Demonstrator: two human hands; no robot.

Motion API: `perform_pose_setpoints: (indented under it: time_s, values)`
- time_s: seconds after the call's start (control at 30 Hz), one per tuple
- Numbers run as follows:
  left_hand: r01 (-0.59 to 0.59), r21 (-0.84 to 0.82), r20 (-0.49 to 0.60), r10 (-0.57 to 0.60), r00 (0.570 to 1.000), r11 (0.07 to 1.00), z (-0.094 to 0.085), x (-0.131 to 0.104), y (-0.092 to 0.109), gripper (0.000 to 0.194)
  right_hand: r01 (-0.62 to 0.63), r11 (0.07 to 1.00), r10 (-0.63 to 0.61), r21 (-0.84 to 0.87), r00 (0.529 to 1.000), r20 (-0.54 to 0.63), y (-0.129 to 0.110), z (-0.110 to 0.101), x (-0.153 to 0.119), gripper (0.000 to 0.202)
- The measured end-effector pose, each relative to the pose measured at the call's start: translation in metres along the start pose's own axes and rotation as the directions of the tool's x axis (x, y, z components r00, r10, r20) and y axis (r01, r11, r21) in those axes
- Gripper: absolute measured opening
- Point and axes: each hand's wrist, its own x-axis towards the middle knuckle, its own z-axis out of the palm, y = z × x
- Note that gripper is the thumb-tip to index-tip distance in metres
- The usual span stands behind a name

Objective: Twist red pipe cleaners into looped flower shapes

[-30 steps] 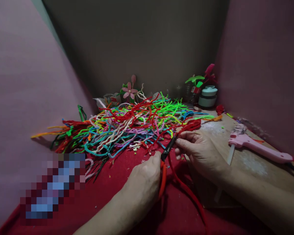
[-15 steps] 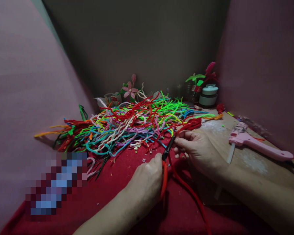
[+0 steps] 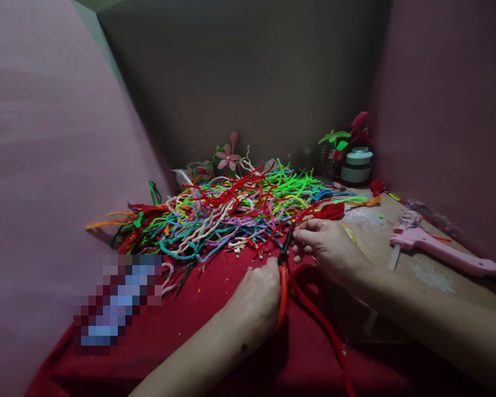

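My left hand (image 3: 258,295) is closed around the orange handle (image 3: 282,298) of dark-bladed scissors (image 3: 286,248), which point up and away from me. Close beside the blades, my right hand (image 3: 328,242) has its thumb and forefinger pinched together on a thin red pipe cleaner, mostly hidden by the fingers. Below the hands, a long red fuzzy strand (image 3: 334,342) runs down across the red cloth (image 3: 215,342) to the bottom edge. A red fuzzy bundle (image 3: 329,211) lies just beyond my right fingers. Whether the blades touch the pipe cleaner is hard to see.
A tangled heap of colourful pipe cleaners (image 3: 231,212) spreads behind my hands. On the right, a pink glue gun (image 3: 442,251) lies on a brown board (image 3: 421,303). Farther back stand a lidded jar (image 3: 356,165) and a pink flower (image 3: 228,158). A blurred-out patch (image 3: 118,303) covers something left.
The view has shifted slightly, moving the background to the right in the picture. The scissors look more upright and narrower between my hands. Both hands keep their grips.
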Motion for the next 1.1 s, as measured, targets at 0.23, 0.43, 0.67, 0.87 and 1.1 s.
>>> perform_pose_setpoints:
  time_s: [0.23, 0.43, 0.67, 0.87, 1.1]
  values:
    - [0.056, -0.017, -0.027, -0.057, 0.998, 0.998, -0.005, 0.005, 0.003, 0.024, -0.026, 0.999, 0.027, -0.034, 0.999, 0.019, -0.007, 0.003, 0.008, 0.014]
    - [0.071, 0.072, -0.018, -0.070, 0.997, 0.995, -0.003, 0.009, 0.001, 0.023, -0.021, 0.999, 0.023, -0.032, 0.998, 0.053, -0.005, 0.005, 0.006, 0.012]
    - [0.054, -0.073, -0.097, -0.061, 0.993, 0.996, -0.004, 0.015, 0.002, 0.025, -0.055, 0.998, 0.053, 0.025, 0.996, 0.067, -0.007, -0.001, 0.016, 0.012]
    - [0.103, -0.254, -0.143, -0.143, 0.979, 0.962, -0.016, 0.032, -0.005, 0.014, -0.074, 0.996, 0.084, -0.053, 0.973, 0.215, -0.007, -0.001, 0.010, 0.009]
    - [-0.062, -0.847, -0.129, -0.090, 0.988, 0.528, -0.045, 0.036, -0.002, 0.035, -0.125, 0.968, 0.073, 0.216, 0.969, 0.236, -0.012, -0.010, 0.011, 0.011]
